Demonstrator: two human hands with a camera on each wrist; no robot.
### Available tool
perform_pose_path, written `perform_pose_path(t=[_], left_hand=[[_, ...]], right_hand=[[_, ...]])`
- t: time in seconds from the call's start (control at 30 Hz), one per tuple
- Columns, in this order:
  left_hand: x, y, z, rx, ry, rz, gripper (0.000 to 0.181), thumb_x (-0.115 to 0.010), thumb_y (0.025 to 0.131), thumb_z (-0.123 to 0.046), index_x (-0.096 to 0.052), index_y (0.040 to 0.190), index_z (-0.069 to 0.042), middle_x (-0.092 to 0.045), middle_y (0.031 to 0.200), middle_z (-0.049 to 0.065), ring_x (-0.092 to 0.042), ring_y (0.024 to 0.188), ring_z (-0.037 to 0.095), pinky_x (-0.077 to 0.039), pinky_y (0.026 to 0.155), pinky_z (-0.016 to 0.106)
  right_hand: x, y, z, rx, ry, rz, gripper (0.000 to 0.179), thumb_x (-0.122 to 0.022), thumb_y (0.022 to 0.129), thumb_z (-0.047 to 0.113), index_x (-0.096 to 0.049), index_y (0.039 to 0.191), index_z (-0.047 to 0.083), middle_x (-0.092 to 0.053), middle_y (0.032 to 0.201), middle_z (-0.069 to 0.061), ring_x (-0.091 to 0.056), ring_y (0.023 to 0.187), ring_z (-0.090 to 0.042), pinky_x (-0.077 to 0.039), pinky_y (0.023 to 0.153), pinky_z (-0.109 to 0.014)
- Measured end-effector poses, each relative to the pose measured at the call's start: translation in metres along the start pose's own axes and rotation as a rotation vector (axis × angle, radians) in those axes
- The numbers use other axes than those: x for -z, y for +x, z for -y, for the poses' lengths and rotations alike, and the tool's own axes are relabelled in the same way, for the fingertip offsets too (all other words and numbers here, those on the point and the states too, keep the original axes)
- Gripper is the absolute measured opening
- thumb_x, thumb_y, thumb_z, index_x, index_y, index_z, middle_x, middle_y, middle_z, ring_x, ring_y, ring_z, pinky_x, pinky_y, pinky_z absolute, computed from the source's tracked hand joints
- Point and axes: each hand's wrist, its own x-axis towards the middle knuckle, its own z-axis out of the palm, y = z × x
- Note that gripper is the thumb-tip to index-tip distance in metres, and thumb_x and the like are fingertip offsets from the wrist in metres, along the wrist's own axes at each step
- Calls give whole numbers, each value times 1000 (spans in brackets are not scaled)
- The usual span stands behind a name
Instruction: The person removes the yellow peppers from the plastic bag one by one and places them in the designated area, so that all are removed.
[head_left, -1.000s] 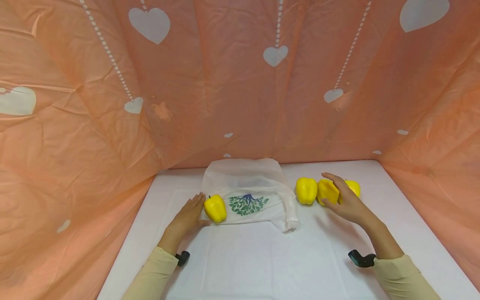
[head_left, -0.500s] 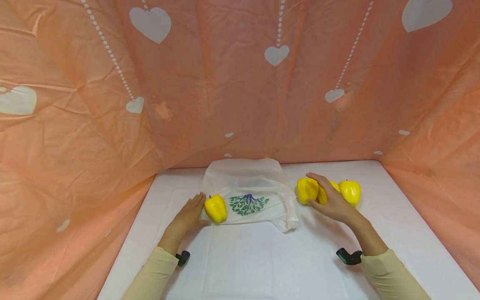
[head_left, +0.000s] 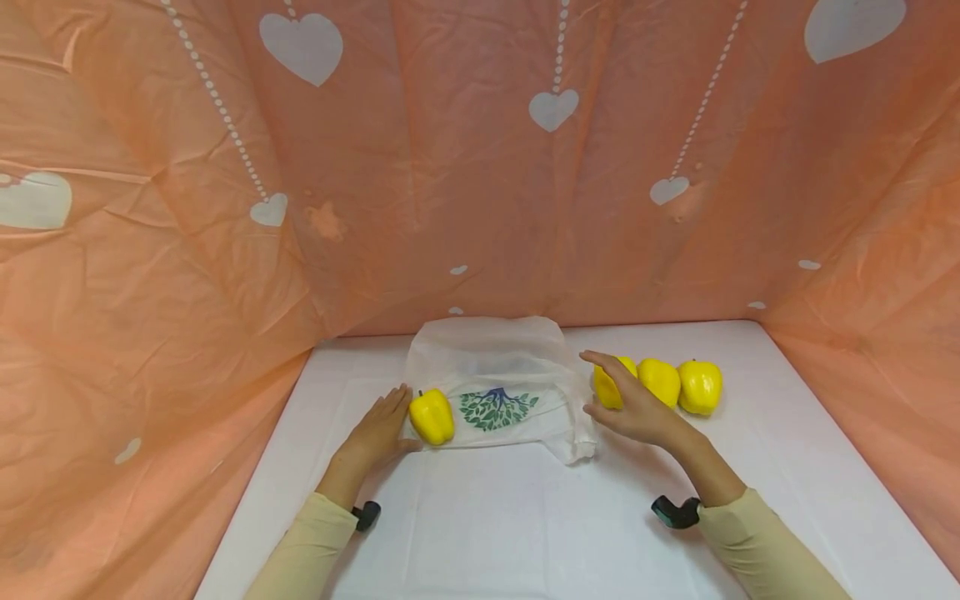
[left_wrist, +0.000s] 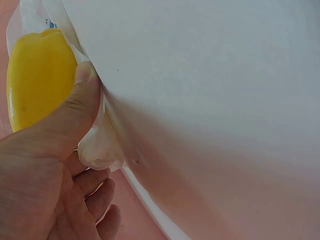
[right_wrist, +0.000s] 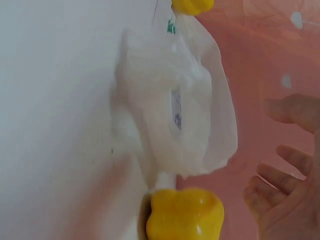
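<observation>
A thin white plastic bag [head_left: 480, 350] with a green leafy tree print lies on the table in the head view. A yellow bell pepper [head_left: 431, 417] rests on its left end. My left hand [head_left: 375, 429] touches the bag's left edge beside that pepper; in the left wrist view its thumb [left_wrist: 82, 85] rests along the edge, some fingers bent loosely. My right hand [head_left: 637, 412], thumb and fingers apart, hovers near the bag's right end, partly covering the nearest pepper [head_left: 606, 390] of a row. The right wrist view shows this hand [right_wrist: 287, 190] holding nothing.
Two more yellow bell peppers, a middle one [head_left: 660, 382] and a right one [head_left: 701, 386], stand in the row to the right. Orange cloth [head_left: 480, 250] with white hearts walls the white table [head_left: 480, 533] at the back and sides. Black devices sit on both wrists.
My right hand has moved left across the row of peppers to the bag's right end, uncovering the middle and right peppers. The left hand, the bag and the peppers have stayed put.
</observation>
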Motion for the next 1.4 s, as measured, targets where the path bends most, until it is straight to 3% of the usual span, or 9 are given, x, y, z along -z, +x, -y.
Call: perform_pose_path(t=[0.57,0.77,1.0,1.4], left_hand=[[-1,-2,0,-6,4,-8,97,-83,95,-28,-27,164,11,-23,174,27,-22,162,43,-17,134,54],[-2,0,1,-8,10,-7,98,-83,95,-29,-26,164,11,-22,175,27,-21,163,42,-16,134,54],[-1,1,1,0,13,-6,100,-83,95,-30,-25,165,10,-21,175,26,-20,163,42,-15,134,54],[-2,3,2,-5,3,-2,97,-84,95,-28,-27,165,10,-22,175,26,-21,163,42,-17,134,54]], right_hand=[[-39,24,20,92,62,100,85,-80,96,16,-33,167,15,-36,170,-17,-39,154,-45,-35,124,-67],[-53,34,27,77,62,156,86,-80,97,20,-31,168,18,-33,172,-13,-38,155,-42,-36,125,-64],[-77,45,34,137,78,197,84,-80,97,19,-32,166,13,-36,170,-15,-37,156,-39,-32,128,-60],[-108,63,49,111,101,258,88,-83,96,26,-32,166,12,-35,172,-12,-38,156,-36,-34,129,-58]])
